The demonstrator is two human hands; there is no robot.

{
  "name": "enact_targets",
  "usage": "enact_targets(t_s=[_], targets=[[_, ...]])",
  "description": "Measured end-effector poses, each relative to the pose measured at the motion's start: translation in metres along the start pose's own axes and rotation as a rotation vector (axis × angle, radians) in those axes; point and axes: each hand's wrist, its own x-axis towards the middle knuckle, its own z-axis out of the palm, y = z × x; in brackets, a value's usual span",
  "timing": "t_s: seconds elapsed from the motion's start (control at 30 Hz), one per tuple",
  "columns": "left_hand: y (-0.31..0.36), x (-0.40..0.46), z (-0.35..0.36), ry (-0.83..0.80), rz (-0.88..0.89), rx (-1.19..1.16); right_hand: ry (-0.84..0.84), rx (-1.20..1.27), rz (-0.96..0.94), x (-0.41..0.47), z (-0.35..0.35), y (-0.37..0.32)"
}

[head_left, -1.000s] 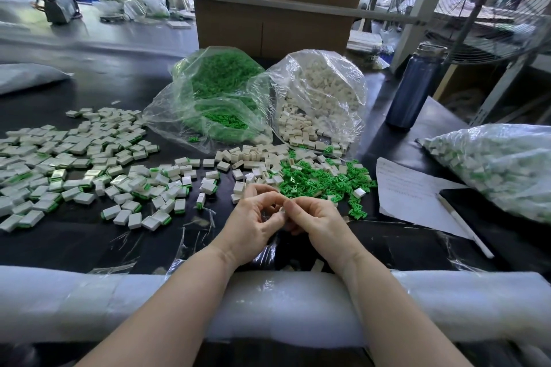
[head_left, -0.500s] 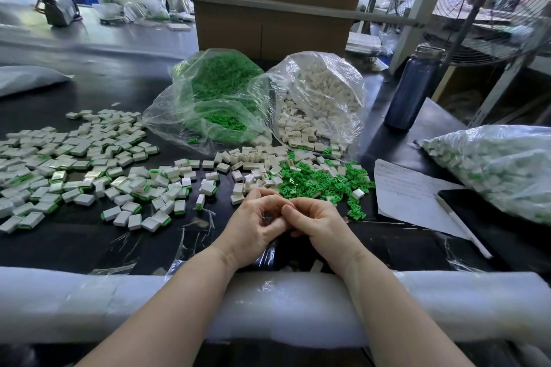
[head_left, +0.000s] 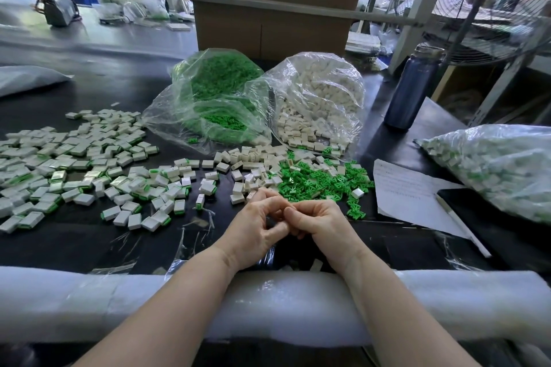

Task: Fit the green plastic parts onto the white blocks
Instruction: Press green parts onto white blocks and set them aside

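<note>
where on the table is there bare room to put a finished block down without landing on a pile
Bare black table lies between the assembled blocks and the foam edge roll, left of the left hand. Another strip runs from the right hand to the paper sheet. Ahead of the hands, loose green parts and white blocks crowd it.

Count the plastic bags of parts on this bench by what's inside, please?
Bag of green parts: 1
Bag of white blocks: 1
Bag of white blocks with green fitted, on the right: 1
Total: 3
</note>
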Motion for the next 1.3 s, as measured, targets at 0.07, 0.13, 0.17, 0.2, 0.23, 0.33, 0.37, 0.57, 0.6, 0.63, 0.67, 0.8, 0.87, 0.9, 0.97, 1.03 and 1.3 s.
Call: enact_targets(t_s=[0.07,0.13,0.17,0.2,0.23,0.33,0.37,0.57,0.6,0.63,0.67,0.8,0.87,0.9,0.97,1.03,1.3], targets=[[-0.0001,-0.0001,0.0004,-0.004,-0.002,0.006,0.002,0.008,0.007,-0.0002,0.0003,-0.0006],[-0.0001,0.0001,0.0007,-0.003,0.007,0.026,0.006,0.013,0.01,-0.0004,0.0009,-0.0009],[-0.0002,0.0003,0.0007,-0.002,0.016,0.039,0.009,0.017,0.011,-0.0006,0.001,-0.0009],[-0.0003,0.0003,0.0007,-0.001,0.024,0.045,0.012,0.021,0.012,-0.0005,0.0012,-0.0009],[-0.0003,0.0002,0.0007,-0.002,0.027,0.047,0.015,0.025,0.013,-0.0004,0.0012,-0.0009],[-0.0007,-0.0003,0.0007,-0.005,0.027,0.048,0.022,0.028,0.009,0.0002,0.001,-0.0007],[-0.0007,-0.0003,0.0009,-0.004,0.025,0.048,0.024,0.03,0.008,0.0002,0.001,-0.0006],[0.0008,0.0,0.0009,-0.007,0.02,0.051,0.03,0.059,0.01,-0.0004,0.002,-0.0007],[0.0012,-0.0001,0.0007,-0.011,0.018,0.051,0.035,0.06,0.009,-0.0004,0.002,-0.001],[0.0016,-0.0002,0.0006,-0.014,0.018,0.05,0.038,0.059,0.009,-0.0004,0.0019,-0.0013],[0.0017,-0.0002,0.0004,-0.013,0.018,0.05,0.038,0.057,0.008,-0.0004,0.002,-0.0017],[0.0009,0.0003,-0.0005,0.028,0.014,0.009,0.019,0.054,-0.019,-0.0023,0.005,-0.0048],[0.0003,0.0004,-0.0008,0.07,-0.004,-0.03,0.036,0.086,-0.036,-0.0026,0.0068,-0.0064],[-0.0001,0.0007,-0.0009,0.093,-0.018,-0.033,0.068,0.107,-0.037,-0.0022,0.0066,-0.0064],[-0.001,0.0016,-0.0007,0.132,-0.041,-0.038,0.141,0.114,-0.041,-0.0016,0.0054,-0.0059],[-0.0017,0.0019,-0.0006,0.149,-0.048,-0.044,0.175,0.056,-0.073,-0.0022,0.0049,-0.0056],[-0.0041,0.0024,0.0,0.141,-0.029,0.027,0.222,-0.232,-0.133,-0.0016,0.006,-0.0067]])
